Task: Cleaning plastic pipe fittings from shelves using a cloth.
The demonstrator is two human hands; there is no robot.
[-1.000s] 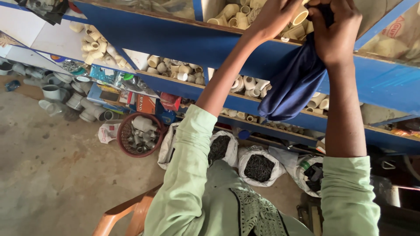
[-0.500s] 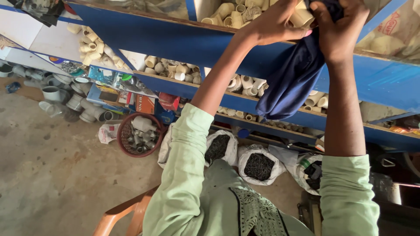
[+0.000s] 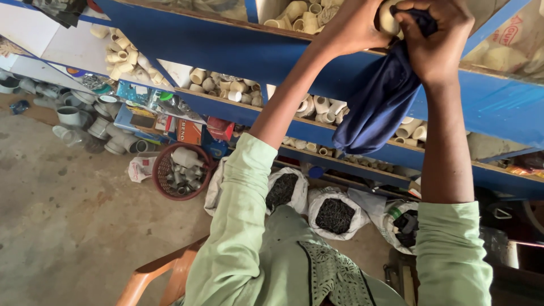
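Upper shelf bay: crowded with cream pipe fittings (image 3: pixel 303 14); both hands at its front edge, left hand (image 3: pixel 354 25) and right hand (image 3: pixel 439 37), with the dark blue cloth (image 3: pixel 377 113) hanging across the shelf below.
Middle shelf (image 3: pixel 243 110): fittings packed close.
Floor by the rack: red basket (image 3: pixel 161 173), open sacks (image 3: pixel 334 212), grey pipe parts (image 3: pixel 71 116).
Open passage: bare concrete floor (image 3: pixel 68 226), lower left.
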